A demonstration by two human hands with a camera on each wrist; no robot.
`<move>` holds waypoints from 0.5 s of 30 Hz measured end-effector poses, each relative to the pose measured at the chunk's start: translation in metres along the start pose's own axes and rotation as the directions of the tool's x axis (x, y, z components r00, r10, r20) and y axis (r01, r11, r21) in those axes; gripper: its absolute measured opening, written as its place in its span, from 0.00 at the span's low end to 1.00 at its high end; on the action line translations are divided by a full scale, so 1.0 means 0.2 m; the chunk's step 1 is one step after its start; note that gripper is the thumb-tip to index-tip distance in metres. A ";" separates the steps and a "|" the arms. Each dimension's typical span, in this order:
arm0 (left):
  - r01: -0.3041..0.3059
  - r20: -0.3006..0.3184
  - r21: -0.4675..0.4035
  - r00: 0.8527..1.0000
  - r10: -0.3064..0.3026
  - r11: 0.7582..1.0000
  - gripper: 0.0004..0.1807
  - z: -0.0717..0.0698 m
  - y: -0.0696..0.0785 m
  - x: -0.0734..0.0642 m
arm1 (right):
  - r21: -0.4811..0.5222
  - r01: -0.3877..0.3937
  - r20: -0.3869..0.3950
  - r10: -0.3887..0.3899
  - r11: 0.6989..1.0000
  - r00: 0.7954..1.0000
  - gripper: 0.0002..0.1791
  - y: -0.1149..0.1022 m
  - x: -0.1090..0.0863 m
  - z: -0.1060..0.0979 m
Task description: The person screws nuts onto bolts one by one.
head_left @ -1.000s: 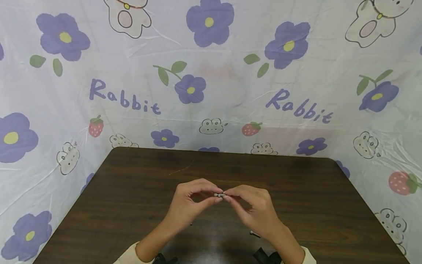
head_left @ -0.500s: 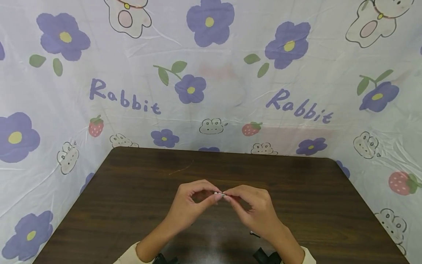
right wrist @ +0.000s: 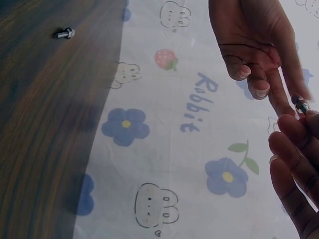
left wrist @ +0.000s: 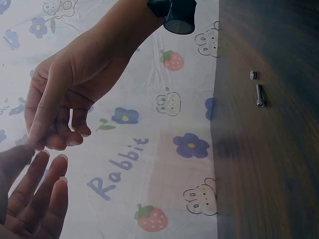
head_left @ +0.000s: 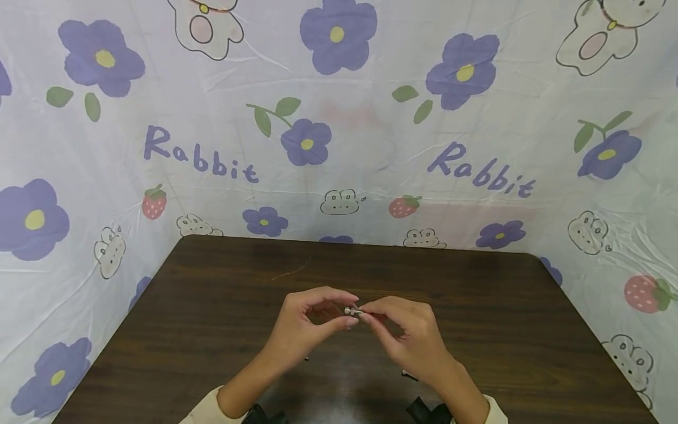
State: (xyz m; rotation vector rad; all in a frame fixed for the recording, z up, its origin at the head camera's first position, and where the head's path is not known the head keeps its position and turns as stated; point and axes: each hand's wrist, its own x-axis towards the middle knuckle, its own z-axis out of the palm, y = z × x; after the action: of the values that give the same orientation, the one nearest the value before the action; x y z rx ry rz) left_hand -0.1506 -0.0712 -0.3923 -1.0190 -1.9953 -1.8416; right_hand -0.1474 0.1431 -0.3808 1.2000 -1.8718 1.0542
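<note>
Over the middle of the table, my right hand (head_left: 410,330) pinches the thin end of a small silver bolt (head_left: 352,311) between thumb and forefinger. The bolt's wider end points left, toward my left hand (head_left: 309,324). That hand's thumb and forefinger stand apart, above and below the wide end. In the right wrist view the bolt (right wrist: 300,104) shows at the meeting fingertips, partly covered. Fingers hide most of it in the left wrist view, where my left hand (left wrist: 37,199) has its other fingers loosely extended.
On the dark wooden table (head_left: 212,306), another bolt (head_left: 409,375) lies beside my right forearm. A short metal nut-like piece (left wrist: 253,75) lies near a bolt (left wrist: 260,95) in the left wrist view. A printed cloth (head_left: 371,147) hangs behind the table.
My left thumb and forefinger, closed on the bolt half a second ago, have spread apart and uncovered its wide end. The right hand keeps its pinch in the same place.
</note>
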 end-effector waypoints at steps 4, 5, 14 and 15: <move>-0.036 0.002 0.004 0.999 0.036 0.999 0.11 0.00 0.00 0.00 | 0.001 0.006 0.000 -0.006 1.000 1.000 0.09 0.00 0.00 0.00; -0.037 0.001 0.003 0.999 0.037 0.999 0.10 0.00 -0.01 0.00 | 0.001 0.007 0.000 -0.007 1.000 1.000 0.09 0.00 0.00 0.00; -0.016 -0.009 0.000 1.000 0.016 1.000 0.09 0.01 -0.02 0.00 | -0.001 0.012 -0.008 -0.012 1.000 1.000 0.10 0.00 0.00 0.00; -0.013 -0.009 0.000 1.000 0.013 1.000 0.09 0.01 -0.01 0.00 | -0.002 0.012 -0.008 -0.012 1.000 1.000 0.10 0.00 0.00 0.00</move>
State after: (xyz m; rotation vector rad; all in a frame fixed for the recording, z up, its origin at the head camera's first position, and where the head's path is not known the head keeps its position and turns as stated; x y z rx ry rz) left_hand -0.1518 -0.0696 -0.3946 -1.0188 -1.9788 -1.8370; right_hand -0.1473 0.1428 -0.3801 1.2033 -1.8568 1.0488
